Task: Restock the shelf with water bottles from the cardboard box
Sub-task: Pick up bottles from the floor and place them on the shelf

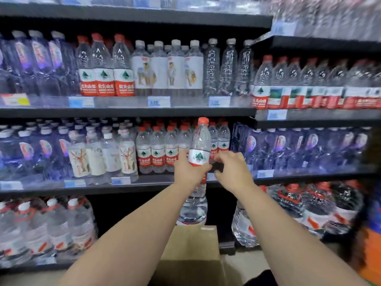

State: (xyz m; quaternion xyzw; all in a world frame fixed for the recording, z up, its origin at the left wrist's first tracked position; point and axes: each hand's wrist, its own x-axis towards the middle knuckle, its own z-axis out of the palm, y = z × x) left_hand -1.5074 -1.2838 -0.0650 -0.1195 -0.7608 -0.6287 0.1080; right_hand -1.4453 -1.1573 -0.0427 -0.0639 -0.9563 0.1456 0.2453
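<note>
My left hand [188, 169] grips a clear water bottle [200, 141] with a red cap and a red-and-white label, held upright in front of the middle shelf [144, 183]. Its cap reaches the height of the shelf above. My right hand [232, 166] is just right of the bottle with fingers spread, holding nothing, at the shelf front by a dark gap beside the same-brand row [165, 149]. The brown cardboard box [191, 248] sits on the floor below my arms; its contents are hidden.
Black shelves hold rows of bottled water at every level. White-labelled bottles [103, 155] stand left of the red-capped row, dark blue packs [299, 147] to the right. Large jugs [47, 228] fill the bottom shelf. An orange object [371, 254] is at the far right.
</note>
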